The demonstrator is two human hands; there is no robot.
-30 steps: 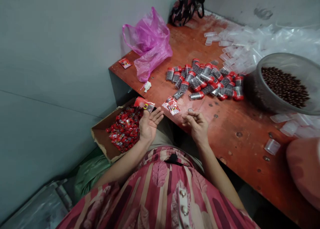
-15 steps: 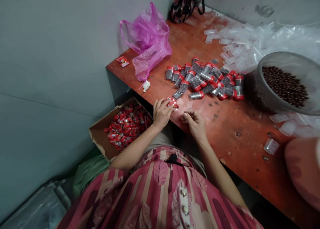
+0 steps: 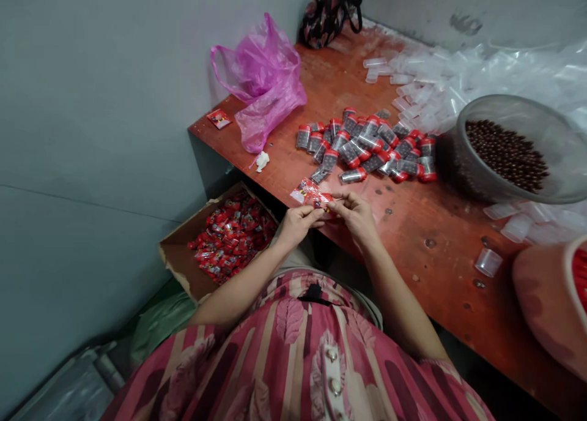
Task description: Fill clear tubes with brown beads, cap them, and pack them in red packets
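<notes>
My left hand (image 3: 298, 224) and my right hand (image 3: 355, 216) meet above the table's near edge. Their fingertips pinch a small red-and-clear plastic sachet (image 3: 309, 192) between them. Its printing is too small to read. Just beyond my hands lies a loose pile of small clear bottles with red caps (image 3: 367, 149), filled with dark beads. Below my left hand, a cardboard carton (image 3: 177, 256) holds many red sachets.
A rust-red table (image 3: 440, 256) runs to the right. On it are a bowl of dark brown beads (image 3: 502, 152), clear plastic tubes (image 3: 426, 84) and a pink plastic bag (image 3: 259, 84). A pink basin (image 3: 550, 298) stands at the lower right, and a grey wall rises on the left.
My left hand has moved from over the carton to the sachet on the table. Both hands now hold the sachet, and my view has shifted slightly left.
</notes>
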